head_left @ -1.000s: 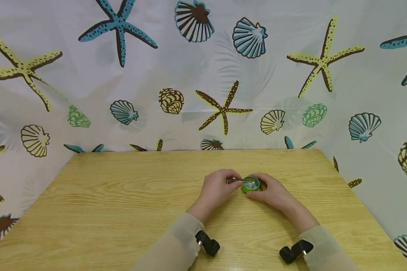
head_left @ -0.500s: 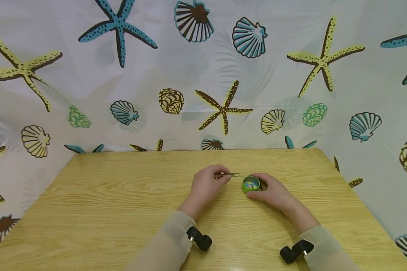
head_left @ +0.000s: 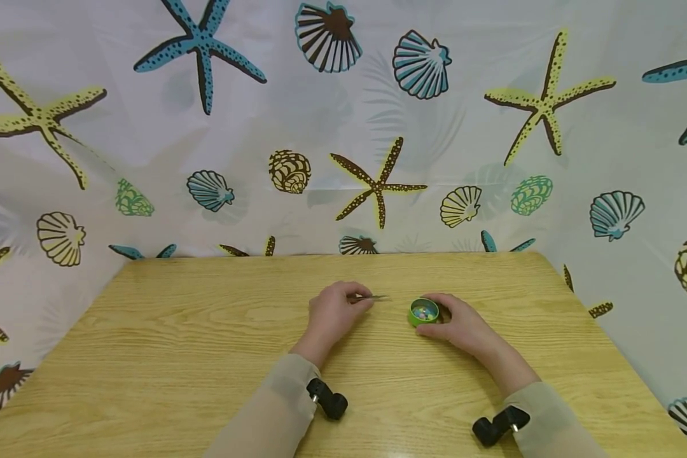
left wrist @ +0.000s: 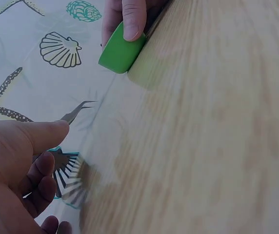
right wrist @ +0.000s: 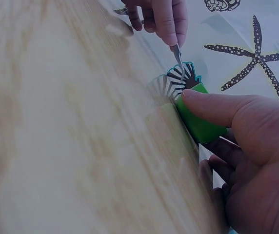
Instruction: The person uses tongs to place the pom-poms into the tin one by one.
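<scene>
My left hand (head_left: 333, 313) pinches a pair of metal tweezers (left wrist: 76, 112) between thumb and fingers. Their bent tips point right, toward the cup, and stand slightly apart with nothing visible between them. A small round green cup (head_left: 416, 320) sits on the table, with several tiny colourful pieces (head_left: 424, 312) inside. My right hand (head_left: 464, 323) grips this cup from its right side, thumb at the front and fingers behind. A short gap separates the tweezers from the cup's rim. In the right wrist view the green wall of the cup (right wrist: 203, 122) shows under the thumb.
A light wooden table (head_left: 206, 331) spreads out on both sides of the hands. Behind it and along its sides hangs a white cloth (head_left: 320, 114) printed with starfish and shells. Black camera mounts (head_left: 327, 399) are strapped to both sleeves.
My left hand has drawn the tweezers out of the cup and moved left, away from it. The right hand and the cup have stayed in place.
</scene>
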A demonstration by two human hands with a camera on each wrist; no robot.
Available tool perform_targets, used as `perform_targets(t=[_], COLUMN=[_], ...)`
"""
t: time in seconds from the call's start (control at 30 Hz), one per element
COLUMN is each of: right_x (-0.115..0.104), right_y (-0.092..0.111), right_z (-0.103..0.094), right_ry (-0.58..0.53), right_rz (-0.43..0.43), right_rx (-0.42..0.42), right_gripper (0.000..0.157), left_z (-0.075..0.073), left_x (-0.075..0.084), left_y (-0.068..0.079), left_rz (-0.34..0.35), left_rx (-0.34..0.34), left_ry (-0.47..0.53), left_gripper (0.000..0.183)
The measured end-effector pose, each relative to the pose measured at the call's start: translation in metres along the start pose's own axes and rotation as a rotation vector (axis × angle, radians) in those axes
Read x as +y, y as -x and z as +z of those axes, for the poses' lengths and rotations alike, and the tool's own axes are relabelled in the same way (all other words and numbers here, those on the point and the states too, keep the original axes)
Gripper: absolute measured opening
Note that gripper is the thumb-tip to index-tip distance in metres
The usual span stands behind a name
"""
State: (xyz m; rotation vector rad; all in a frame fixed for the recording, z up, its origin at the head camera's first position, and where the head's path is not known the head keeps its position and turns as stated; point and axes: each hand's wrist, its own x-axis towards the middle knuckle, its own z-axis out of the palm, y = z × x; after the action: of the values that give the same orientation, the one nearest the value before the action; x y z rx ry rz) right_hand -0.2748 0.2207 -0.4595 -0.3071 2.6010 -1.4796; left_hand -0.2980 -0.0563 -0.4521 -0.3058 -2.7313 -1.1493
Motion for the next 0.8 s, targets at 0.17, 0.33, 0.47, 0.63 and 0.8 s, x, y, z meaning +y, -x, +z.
perform_targets(t=[0.17, 0.33, 0.47, 0.63, 0.8], right_x=[0.0014, 0.0012, 0.0005, -0.0024, -0.0033], right_y=[-0.0010, -0.0030, -0.0035, -0.0033, -0.0035], right_z=[0.0001, 0.0013, 0.0024, 0.0025, 0.0000], right_ry=[-0.003, -0.003, -0.011, -0.024, 0.020], right_rz=[0.000, -0.007, -0.012, -0.013, -0.011], right_rx=[0.001, -0.004, -0.014, -0.020, -0.017], right_gripper=[0.072, 0.072, 0.073, 0.072, 0.076], left_z=[0.0012, 0.0006, 0.0005, -0.0003, -0.0008], left_x=[-0.0037, -0.0068, -0.0084, -0.0081, -0.0059], left_y=[-0.0003, -0.0001, 0.0011, 0.0029, 0.0022], left_rz=[-0.001, -0.002, -0.013, -0.008, 0.001], left_rx=[0.008, 0.013, 0.004, -0.005, -0.027], left_ry=[-0.044, -0.096, -0.118, -0.153, -0.191], left_gripper=[0.007, 0.007, 0.006, 0.005, 0.006])
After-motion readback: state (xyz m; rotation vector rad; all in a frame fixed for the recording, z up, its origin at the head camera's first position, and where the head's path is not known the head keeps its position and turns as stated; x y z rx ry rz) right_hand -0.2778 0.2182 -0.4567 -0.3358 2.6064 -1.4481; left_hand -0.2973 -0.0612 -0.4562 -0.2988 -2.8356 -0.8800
